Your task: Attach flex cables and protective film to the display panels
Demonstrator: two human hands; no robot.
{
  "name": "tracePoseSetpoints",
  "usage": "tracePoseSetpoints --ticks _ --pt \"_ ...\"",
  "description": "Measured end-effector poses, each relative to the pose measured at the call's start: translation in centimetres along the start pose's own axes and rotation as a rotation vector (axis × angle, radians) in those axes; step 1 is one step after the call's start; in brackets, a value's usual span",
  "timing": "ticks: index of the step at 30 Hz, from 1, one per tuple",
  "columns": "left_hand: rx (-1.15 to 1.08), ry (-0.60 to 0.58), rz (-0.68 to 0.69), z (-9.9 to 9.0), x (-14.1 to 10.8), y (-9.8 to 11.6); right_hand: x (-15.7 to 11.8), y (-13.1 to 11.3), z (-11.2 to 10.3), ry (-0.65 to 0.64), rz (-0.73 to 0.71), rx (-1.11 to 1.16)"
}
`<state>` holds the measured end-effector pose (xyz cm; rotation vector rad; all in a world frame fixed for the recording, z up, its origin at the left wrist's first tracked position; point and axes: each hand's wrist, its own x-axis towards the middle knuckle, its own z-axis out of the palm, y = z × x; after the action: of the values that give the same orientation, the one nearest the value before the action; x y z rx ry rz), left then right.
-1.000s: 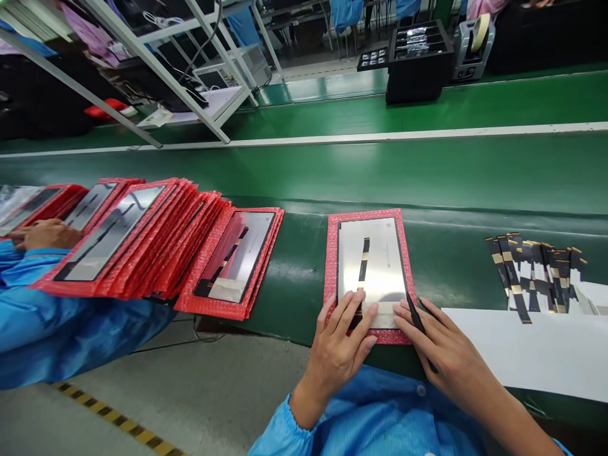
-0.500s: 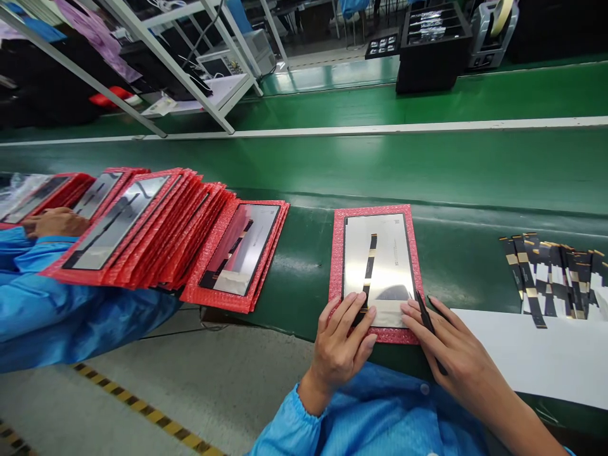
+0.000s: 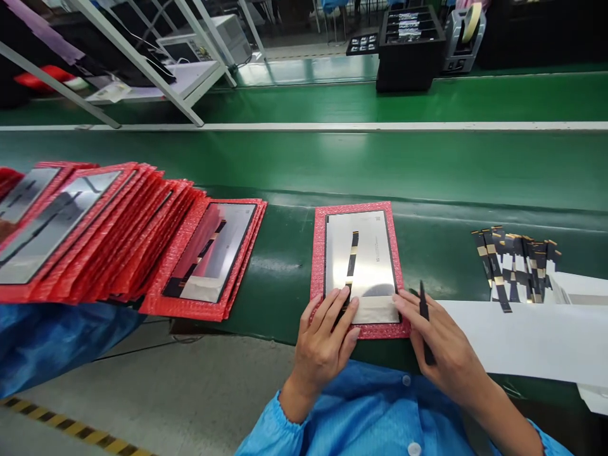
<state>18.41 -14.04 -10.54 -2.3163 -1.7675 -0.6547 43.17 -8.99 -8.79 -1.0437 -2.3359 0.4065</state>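
A silver display panel [image 3: 375, 253] lies on a pink bubble-wrap sleeve [image 3: 319, 253] in front of me. A black flex strip [image 3: 352, 259] runs up the panel's middle. My left hand [image 3: 325, 339] rests with fingers spread over the panel's lower left and the strip's lower end, which it hides. My right hand [image 3: 439, 339] holds black tweezers [image 3: 424, 310], points upward, between its fingers; its fingertips touch the panel's lower right edge.
Left of me, stacked red sleeves with panels [image 3: 209, 253] lean in a row beside a co-worker's blue sleeve [image 3: 61, 342]. Several flex strips [image 3: 515, 263] lie on white paper [image 3: 513, 335] at right. A tape dispenser [image 3: 464, 38] and black box [image 3: 411, 57] stand at the back.
The view has shifted right, so the scene sits further left. The tweezers in my right hand now stand more upright. My left hand keeps its place on the panel.
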Motion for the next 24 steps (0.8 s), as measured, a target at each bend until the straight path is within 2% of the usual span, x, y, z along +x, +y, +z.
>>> tracePoseSetpoints --ticks 3,9,13,15,21,24 --pt "0.0 -0.007 0.0 -0.02 0.07 0.05 -0.22 0.27 0.05 -0.047 -0.065 -0.047" --pt "-0.024 -0.001 -0.005 -0.02 0.09 0.04 -0.7 0.51 0.01 -0.015 -0.071 -0.04" --pt "-0.024 -0.011 0.001 0.1 -0.07 -0.08 -0.65 0.34 -0.14 0.078 0.047 -0.03" --pt "-0.023 -0.014 0.001 0.15 -0.1 -0.12 -0.49 0.23 -0.25 0.086 0.064 -0.028" --pt "-0.033 -0.009 -0.004 0.13 -0.02 -0.02 -0.42 0.38 -0.26 -0.058 -0.123 -0.031" --pt "-0.061 -0.008 -0.016 0.02 0.07 0.12 -0.66 0.44 -0.21 0.004 -0.06 -0.024"
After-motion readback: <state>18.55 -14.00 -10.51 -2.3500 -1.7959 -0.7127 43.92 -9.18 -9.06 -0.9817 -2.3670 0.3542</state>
